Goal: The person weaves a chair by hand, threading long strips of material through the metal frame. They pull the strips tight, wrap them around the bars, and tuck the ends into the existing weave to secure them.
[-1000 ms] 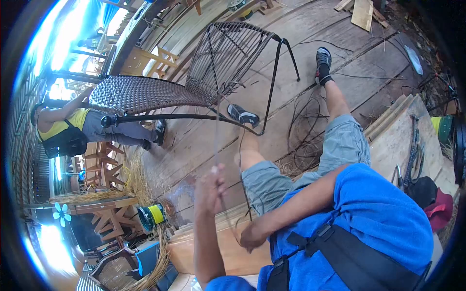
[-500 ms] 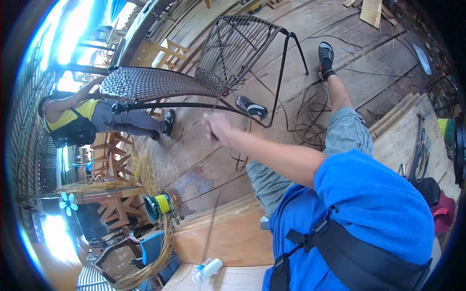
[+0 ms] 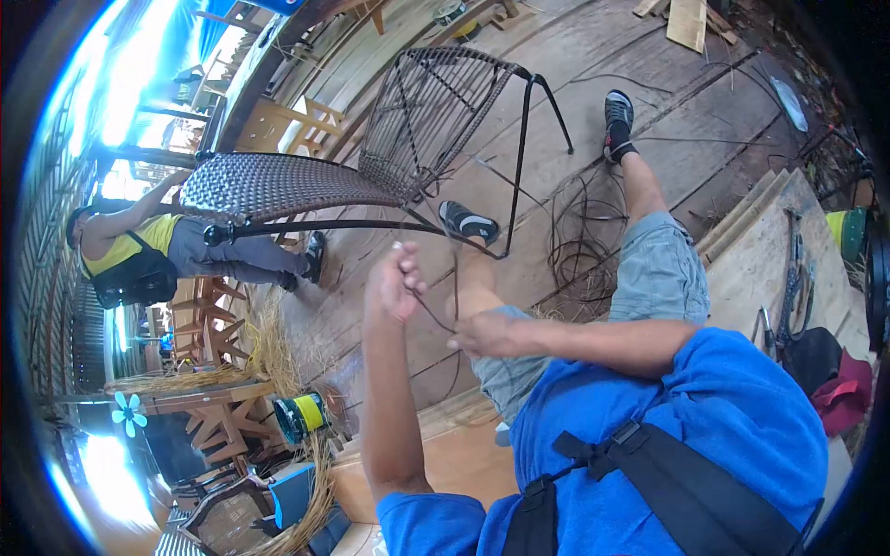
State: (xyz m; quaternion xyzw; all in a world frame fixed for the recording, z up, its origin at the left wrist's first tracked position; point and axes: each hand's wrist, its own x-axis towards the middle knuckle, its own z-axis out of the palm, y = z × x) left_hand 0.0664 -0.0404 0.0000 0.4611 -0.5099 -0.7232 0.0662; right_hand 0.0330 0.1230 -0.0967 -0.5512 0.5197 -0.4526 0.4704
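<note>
A thin dark brown weaving strand runs between my two hands. My left hand is raised with its fingers curled around one part of it. Lower and to the right, my right hand has its fingers closed on the strand. Just beyond my hands stands a chair with a black metal frame. One panel of it is tightly woven in dark brown; the other has spaced strands. More strand lies in loose loops on the floor beside my legs.
Another person in a yellow top stands at the chair's far end, a hand on the woven panel. Boards with tools lie at right. Left are wooden stools, straw-like fibre and a green-yellow spool.
My left hand has come into view, holding the strand. My right hand has drawn back toward my body from near the chair frame. The view has shifted slightly.
</note>
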